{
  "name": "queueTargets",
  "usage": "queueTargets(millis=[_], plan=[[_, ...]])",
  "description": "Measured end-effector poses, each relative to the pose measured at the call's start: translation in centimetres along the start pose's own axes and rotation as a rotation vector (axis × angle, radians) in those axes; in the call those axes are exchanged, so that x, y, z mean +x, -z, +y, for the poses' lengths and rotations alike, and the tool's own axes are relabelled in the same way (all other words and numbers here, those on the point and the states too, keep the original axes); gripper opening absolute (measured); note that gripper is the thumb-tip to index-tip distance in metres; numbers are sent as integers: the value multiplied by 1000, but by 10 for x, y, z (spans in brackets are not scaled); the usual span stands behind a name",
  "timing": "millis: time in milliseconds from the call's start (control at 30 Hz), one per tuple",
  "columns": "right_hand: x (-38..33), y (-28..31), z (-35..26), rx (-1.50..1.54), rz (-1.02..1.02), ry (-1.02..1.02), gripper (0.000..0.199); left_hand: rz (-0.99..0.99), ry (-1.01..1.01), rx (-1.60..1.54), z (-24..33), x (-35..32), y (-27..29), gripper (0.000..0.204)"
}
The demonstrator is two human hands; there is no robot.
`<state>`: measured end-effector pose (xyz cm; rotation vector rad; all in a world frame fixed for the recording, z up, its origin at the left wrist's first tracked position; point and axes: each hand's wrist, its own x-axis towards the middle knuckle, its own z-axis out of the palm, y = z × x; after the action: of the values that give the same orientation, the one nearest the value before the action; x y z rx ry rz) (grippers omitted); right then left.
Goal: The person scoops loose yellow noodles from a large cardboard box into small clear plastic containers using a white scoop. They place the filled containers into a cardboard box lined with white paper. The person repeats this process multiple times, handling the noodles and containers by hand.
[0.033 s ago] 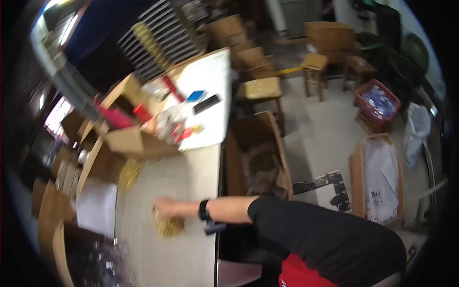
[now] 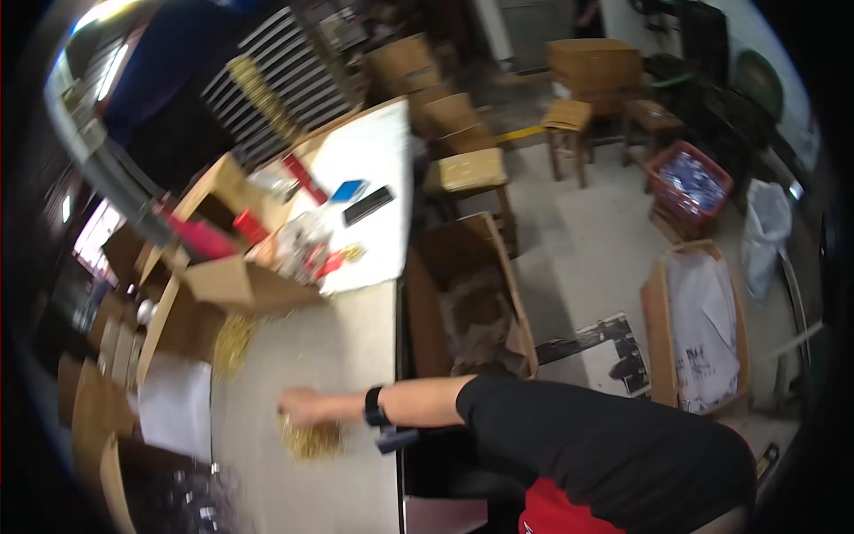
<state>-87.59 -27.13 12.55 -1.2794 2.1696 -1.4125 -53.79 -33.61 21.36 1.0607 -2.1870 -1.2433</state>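
Note:
My left hand [image 2: 299, 408] reaches out to the left over the pale table top [image 2: 338, 356], with a black watch [image 2: 374, 406] on its wrist and a black sleeve behind it. The fingers look curled and rest at the upper edge of a small heap of gold pieces [image 2: 313, 440]. Blur hides whether the hand grips any of them. A second, thinner scatter of gold pieces [image 2: 233, 343] lies farther up the table by an open cardboard box [image 2: 222, 283]. My right hand is out of view.
White sheet [image 2: 173, 405] and brown cartons line the table's left edge. Farther along lie red packages [image 2: 302, 178], a blue card [image 2: 349, 190] and a black phone [image 2: 367, 206]. On the floor stand an open carton [image 2: 463, 303], wooden stools [image 2: 467, 169], a red basket [image 2: 689, 182] and a box of white sheets [image 2: 703, 329].

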Motion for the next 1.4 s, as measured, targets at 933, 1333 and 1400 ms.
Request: queueTargets(millis=[933,1333,1400], plan=[[-24,10,-27,516,59,-92,5,180,75,53,-58,-12,-8,9],[19,-37,-50,914,208,-123,9,388,82,-244,-139,-77,-14,20],[26,-43,-57,881,210,-113,8,398,100,-229,-143,-77,-13,22]])
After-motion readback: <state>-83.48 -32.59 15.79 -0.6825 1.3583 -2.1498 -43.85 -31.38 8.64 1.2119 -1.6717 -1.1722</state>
